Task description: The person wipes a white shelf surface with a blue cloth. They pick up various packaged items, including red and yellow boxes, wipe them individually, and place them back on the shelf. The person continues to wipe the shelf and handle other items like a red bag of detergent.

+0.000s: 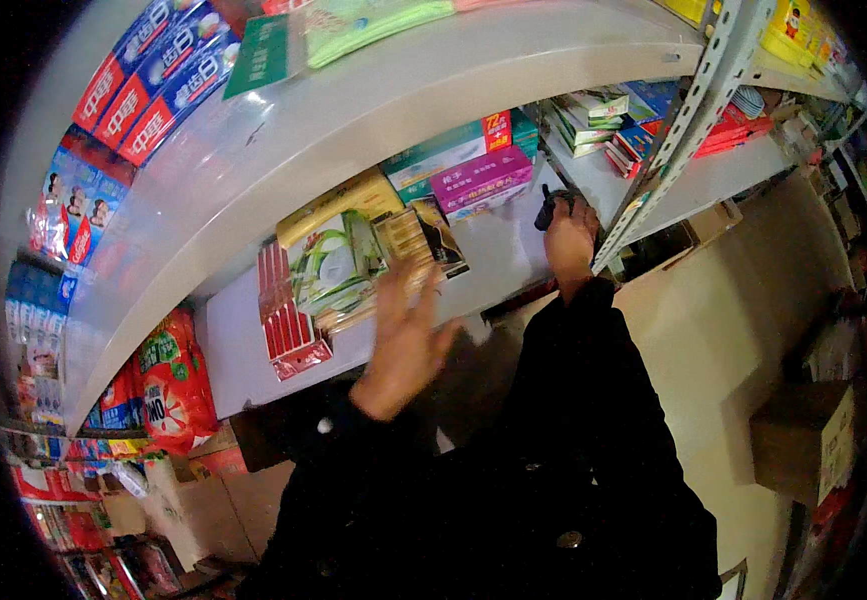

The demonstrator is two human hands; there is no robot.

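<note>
My left hand (407, 341), blurred by motion, is spread with nothing in it. Its fingertips overlap the near edge of a pack of wooden sticks (405, 238); whether they touch is not clear. Left of it lie a green-and-white pack (328, 259) and a pack of red chopsticks (283, 315). A black-and-gold pack (439, 238) lies on the right side of the sticks, with a gold box (339, 204) behind. At the shelf's right end, my right hand (572, 234) grips a small black object (547, 208), partly covered by the fingers.
Purple boxes (482, 182) and green boxes (437, 154) stand at the back of the white shelf (238, 352). A perforated metal upright (677, 139) rises beside my right hand. The upper shelf's edge (403, 112) overhangs the goods. Red detergent bags (174, 382) stand left; a cardboard box (801, 442) is right.
</note>
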